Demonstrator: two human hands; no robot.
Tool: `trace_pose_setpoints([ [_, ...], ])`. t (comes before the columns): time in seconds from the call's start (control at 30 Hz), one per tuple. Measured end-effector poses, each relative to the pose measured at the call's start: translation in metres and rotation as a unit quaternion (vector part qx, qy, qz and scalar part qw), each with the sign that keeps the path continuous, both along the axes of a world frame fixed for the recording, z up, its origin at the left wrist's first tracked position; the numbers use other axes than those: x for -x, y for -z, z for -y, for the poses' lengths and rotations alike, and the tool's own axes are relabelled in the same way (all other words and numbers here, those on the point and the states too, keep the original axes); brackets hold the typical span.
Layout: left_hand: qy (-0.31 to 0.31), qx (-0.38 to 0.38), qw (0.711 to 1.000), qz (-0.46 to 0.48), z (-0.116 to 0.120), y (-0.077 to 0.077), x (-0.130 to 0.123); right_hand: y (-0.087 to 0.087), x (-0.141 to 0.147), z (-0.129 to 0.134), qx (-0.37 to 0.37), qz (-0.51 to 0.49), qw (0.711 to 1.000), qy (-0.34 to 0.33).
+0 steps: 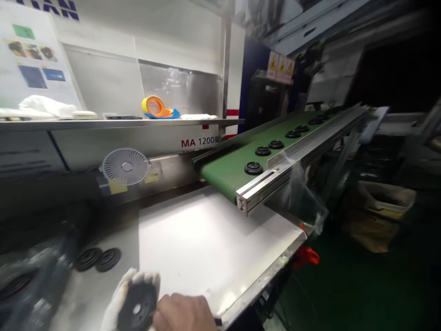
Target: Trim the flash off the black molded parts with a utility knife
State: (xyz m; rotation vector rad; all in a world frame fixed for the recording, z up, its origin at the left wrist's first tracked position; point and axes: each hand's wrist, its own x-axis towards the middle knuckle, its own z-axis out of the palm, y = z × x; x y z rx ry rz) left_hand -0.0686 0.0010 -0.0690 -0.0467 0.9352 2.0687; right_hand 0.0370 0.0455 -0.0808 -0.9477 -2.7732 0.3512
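At the bottom of the head view, my left hand [117, 301] wears a white glove and holds a round black disc [138, 305] with a pale hole at its centre. Bare and curled, my right hand [186, 312] touches the disc's right edge; the end of a dark thing shows beside it, too little of it to name. Two more black discs [108, 259] lie side by side on the grey table top, left of the white sheet [193, 239].
A green conveyor belt [223, 168] carrying several black discs slopes up to the back right. Clear plastic bags [44, 276] lie at the left. A small fan [126, 166] stands below a shelf [120, 124] with tape rolls [154, 106]. An open sack [382, 216] stands right.
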Motion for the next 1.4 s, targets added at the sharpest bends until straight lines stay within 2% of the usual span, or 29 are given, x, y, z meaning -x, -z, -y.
trace_pose_setpoints([
  [0.07,0.016,0.015,0.999,0.041,0.006,-0.015,-0.003,-0.007,-0.013,0.004,-0.011,-0.082,0.995,-0.054],
  [0.13,-0.008,0.003,0.999,0.045,0.015,-0.027,-0.01,-0.016,-0.025,0.005,0.01,-0.121,0.989,-0.086],
  [0.23,-0.023,-0.056,0.997,0.052,0.028,-0.035,-0.02,-0.03,-0.034,0.003,0.065,-0.141,0.981,-0.12],
  [0.33,-0.021,-0.119,0.992,0.046,0.033,-0.038,-0.024,-0.037,-0.034,0.001,0.093,-0.149,0.977,-0.117],
  [0.47,-0.046,-0.118,0.991,0.051,0.029,-0.04,-0.028,-0.035,-0.033,0.005,0.055,-0.148,0.983,-0.097],
  [0.67,-0.086,-0.113,0.986,0.093,0.023,-0.037,-0.03,-0.025,-0.034,0.018,-0.015,-0.139,0.987,-0.079],
  [0.9,-0.133,-0.133,0.981,0.049,0.021,-0.028,-0.033,-0.02,-0.034,0.028,-0.009,-0.144,0.986,-0.08],
  [0.97,-0.107,-0.113,0.987,0.038,0.024,-0.027,-0.033,-0.019,-0.035,0.027,-0.007,-0.142,0.986,-0.084],
  [1.03,-0.045,-0.095,0.994,0.038,0.029,-0.026,-0.031,-0.018,-0.037,0.024,-0.008,-0.142,0.986,-0.085],
  [1.13,0.007,-0.124,0.992,0.036,0.035,-0.023,-0.027,-0.017,-0.038,0.02,-0.01,-0.146,0.987,-0.072],
  [1.2,-0.013,-0.137,0.99,0.041,0.034,-0.023,-0.025,-0.017,-0.038,0.02,-0.009,-0.147,0.987,-0.061],
  [1.4,-0.094,-0.097,0.987,0.086,0.022,-0.023,-0.027,-0.013,-0.034,0.029,0.009,-0.144,0.988,-0.059],
])
